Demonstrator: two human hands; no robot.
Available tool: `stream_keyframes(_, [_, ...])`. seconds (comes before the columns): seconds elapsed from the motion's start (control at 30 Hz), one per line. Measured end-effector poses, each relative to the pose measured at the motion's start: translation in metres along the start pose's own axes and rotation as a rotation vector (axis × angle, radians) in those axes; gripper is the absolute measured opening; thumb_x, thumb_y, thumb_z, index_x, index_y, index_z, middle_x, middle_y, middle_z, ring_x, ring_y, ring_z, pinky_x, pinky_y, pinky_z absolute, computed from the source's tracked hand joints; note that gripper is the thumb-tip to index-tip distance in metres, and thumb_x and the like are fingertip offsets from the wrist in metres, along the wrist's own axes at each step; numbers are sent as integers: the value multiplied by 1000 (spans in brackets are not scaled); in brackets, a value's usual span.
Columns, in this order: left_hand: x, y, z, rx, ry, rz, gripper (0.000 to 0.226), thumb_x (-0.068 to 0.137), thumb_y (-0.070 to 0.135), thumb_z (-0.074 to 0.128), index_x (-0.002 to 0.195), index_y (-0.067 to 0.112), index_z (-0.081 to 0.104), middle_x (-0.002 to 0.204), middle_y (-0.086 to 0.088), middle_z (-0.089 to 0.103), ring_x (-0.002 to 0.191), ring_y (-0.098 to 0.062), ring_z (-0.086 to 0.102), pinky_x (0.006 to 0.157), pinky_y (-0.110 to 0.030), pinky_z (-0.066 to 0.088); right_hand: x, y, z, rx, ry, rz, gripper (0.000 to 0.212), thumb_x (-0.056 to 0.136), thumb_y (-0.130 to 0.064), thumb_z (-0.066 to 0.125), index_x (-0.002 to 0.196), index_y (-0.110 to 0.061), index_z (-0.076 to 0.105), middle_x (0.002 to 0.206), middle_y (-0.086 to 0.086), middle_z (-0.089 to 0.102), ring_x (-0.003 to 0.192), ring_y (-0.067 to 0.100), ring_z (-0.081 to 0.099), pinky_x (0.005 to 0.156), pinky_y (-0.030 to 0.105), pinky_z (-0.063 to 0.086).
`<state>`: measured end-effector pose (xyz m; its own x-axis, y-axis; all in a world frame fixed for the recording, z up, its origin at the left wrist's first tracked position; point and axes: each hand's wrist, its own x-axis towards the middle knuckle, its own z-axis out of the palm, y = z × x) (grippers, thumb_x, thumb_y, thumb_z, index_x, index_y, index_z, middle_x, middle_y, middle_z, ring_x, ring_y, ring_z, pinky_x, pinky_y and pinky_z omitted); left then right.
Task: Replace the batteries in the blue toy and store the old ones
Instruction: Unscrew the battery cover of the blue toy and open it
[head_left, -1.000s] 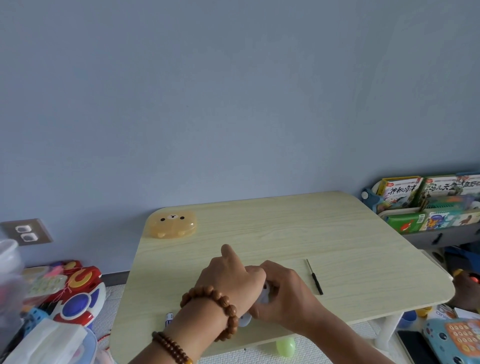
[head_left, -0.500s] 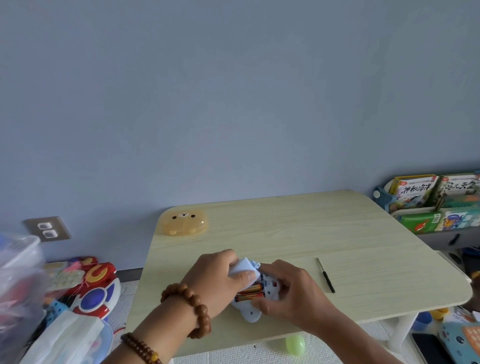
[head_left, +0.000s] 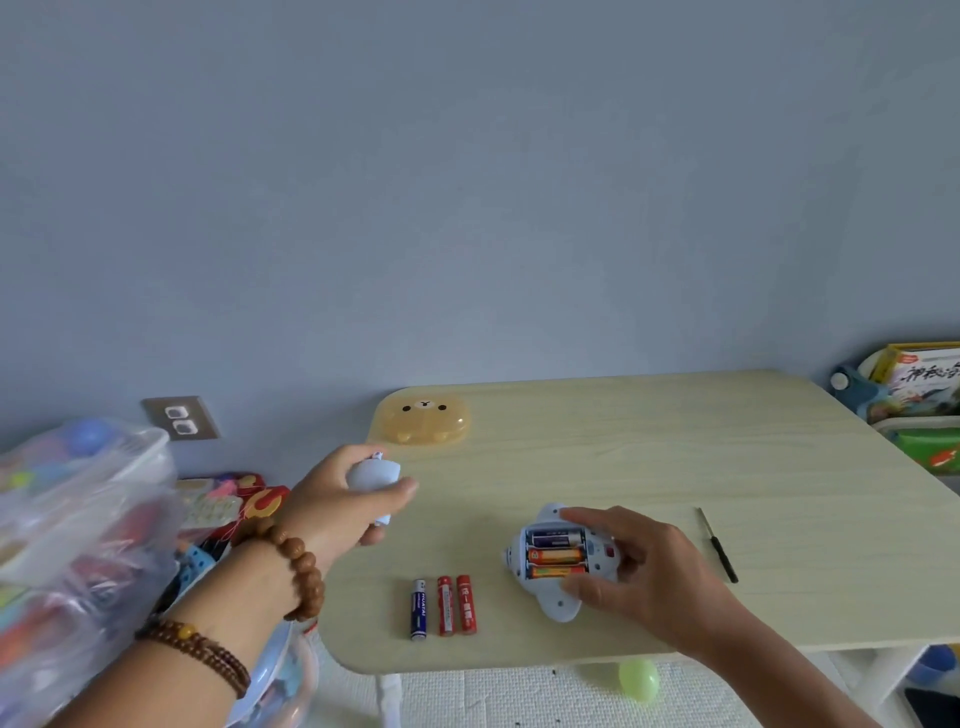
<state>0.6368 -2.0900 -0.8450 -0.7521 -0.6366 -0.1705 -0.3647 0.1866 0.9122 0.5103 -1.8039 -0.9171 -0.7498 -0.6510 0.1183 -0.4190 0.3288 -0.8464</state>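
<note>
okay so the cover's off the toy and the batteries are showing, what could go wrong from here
Three risks, judging from this view:

1. The three loose batteries lying beside the pale blue plastic toy could get mixed with those pulled from its open compartment.

2. The small pale blue cover in the left hand hangs over the wooden table's left edge; dropped, it may land among the floor clutter.

3. The loose batteries lie near the front edge and could roll off.

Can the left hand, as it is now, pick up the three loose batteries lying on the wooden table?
Probably not yet: the left hand is full with the pale blue cover. The loose batteries lie uncovered, so the path is free once it puts the cover down.
</note>
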Motion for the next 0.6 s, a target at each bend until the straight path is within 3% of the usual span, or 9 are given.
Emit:
stream_keyframes(0.07, [-3,-7,-2,286,-49,7,51,74,24,81,116,33,53,101,-4,64,60,-18,68,65,-34,58,1,1,0,6,-5,3,58,69,-33,91,119,-47,65,103,-7,76,87,15,75,78,40,63])
stream_keyframes(0.17, [-4,-12,3,515,-58,-26,49,87,26,65,127,23,36,90,-9,67,61,-20,70,56,-31,56,1,1,-1,22,-6,11,58,70,-28,91,119,-45,66,104,-8,77,88,12,76,80,36,63])
stream_keyframes(0.23, [-3,-13,8,626,-36,-52,47,87,32,60,122,15,34,91,-12,66,68,-24,69,54,-34,55,0,-1,-1,20,-3,19,57,70,-26,91,117,-44,66,104,-8,77,88,11,76,79,33,63])
stream_keyframes(0.3, [-3,-11,10,815,-33,-40,44,89,39,57,116,11,38,96,-11,63,72,-20,63,49,-26,42,-1,-2,-1,26,-2,25,56,71,-24,91,117,-43,67,103,-8,78,87,8,75,79,29,62])
stream_keyframes(0.37, [-3,-11,10,965,-16,17,49,86,49,57,116,11,49,103,-9,58,83,-19,59,56,-23,42,-2,-3,-1,35,-4,29,56,71,-22,91,118,-40,67,103,-9,77,88,7,75,79,27,62])
stream_keyframes(0.47, [-3,-14,7,1094,-2,39,59,79,59,60,119,16,56,112,-8,50,101,-20,53,81,-27,50,-2,-3,-2,54,-4,40,57,71,-19,91,120,-36,68,104,-9,78,90,7,75,80,26,62])
stream_keyframes(0.6, [-7,-18,6,1054,-106,3,68,75,58,69,125,15,51,122,-5,46,104,-17,53,79,-23,47,-2,-3,-2,68,-17,52,57,71,-22,91,122,-34,68,105,-11,77,93,8,76,83,28,62])
